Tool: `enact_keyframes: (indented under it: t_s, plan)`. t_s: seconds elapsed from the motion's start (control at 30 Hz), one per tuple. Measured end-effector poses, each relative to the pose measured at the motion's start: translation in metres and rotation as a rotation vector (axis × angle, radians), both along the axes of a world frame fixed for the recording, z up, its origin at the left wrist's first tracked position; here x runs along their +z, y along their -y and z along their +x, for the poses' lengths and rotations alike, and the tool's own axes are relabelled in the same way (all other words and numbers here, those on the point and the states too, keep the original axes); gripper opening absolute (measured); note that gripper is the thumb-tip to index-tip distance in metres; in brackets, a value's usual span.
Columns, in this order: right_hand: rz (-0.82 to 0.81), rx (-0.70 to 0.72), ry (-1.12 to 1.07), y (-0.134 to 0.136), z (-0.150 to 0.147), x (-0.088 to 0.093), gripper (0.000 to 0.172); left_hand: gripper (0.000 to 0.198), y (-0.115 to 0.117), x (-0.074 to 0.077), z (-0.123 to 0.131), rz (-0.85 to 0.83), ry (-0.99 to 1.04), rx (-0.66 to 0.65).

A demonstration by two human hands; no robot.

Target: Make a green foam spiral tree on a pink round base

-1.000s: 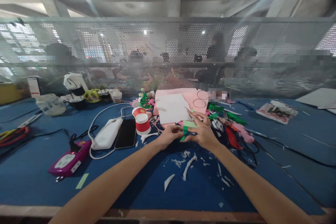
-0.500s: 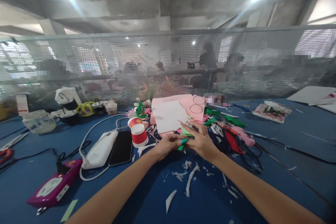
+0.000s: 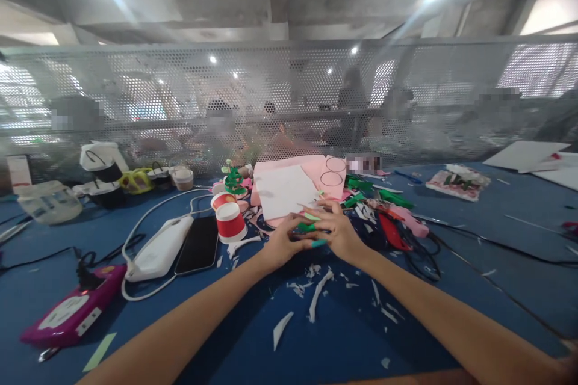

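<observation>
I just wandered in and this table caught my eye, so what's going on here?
A person has a small piece of green paper between their left hand and right hand; the fingers hide much of it. Just beyond lies white paper on top of pink paper. White scraps are scattered over the blue table, nearer the person. To the left are red-and-white cups, with a phone beside them.
</observation>
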State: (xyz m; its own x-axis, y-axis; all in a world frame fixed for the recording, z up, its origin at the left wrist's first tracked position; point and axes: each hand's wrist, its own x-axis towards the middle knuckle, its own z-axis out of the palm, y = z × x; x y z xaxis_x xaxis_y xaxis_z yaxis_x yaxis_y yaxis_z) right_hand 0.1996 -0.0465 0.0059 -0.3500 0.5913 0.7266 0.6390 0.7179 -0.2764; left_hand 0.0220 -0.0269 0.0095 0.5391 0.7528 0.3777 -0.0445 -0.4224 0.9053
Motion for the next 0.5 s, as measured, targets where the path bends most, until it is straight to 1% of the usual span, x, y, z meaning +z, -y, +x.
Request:
enact_keyframes:
  t_s: [0.03, 0.17, 0.27, 0.37, 0.47, 0.5]
  plan:
    - [-0.021, 0.007, -0.016, 0.000, -0.003, -0.001, 0.019, 0.040, 0.000, 0.000, 0.000, 0.004, -0.018, 0.012]
    - [-0.047, 0.030, -0.058, 0.000, -0.012, -0.004, 0.017, 0.039, 0.000, -0.001, 0.000, -0.125, 0.015, -0.039]
    - [-0.047, 0.031, -0.068, 0.000, -0.013, -0.007, 0.019, 0.037, 0.000, -0.001, 0.000, -0.115, 0.008, 0.005]
    - [-0.041, 0.001, -0.116, -0.001, -0.015, -0.011, 0.015, 0.036, 0.000, 0.001, 0.000, -0.120, -0.009, 0.024]
    - [-0.051, -0.034, -0.160, -0.001, -0.017, -0.014, 0.022, 0.035, -0.001, 0.002, 0.000, -0.146, -0.009, 0.023]
    - [-0.055, -0.039, -0.160, -0.001, -0.017, -0.014, 0.020, 0.034, -0.001, 0.002, 0.000, -0.145, -0.014, 0.040]
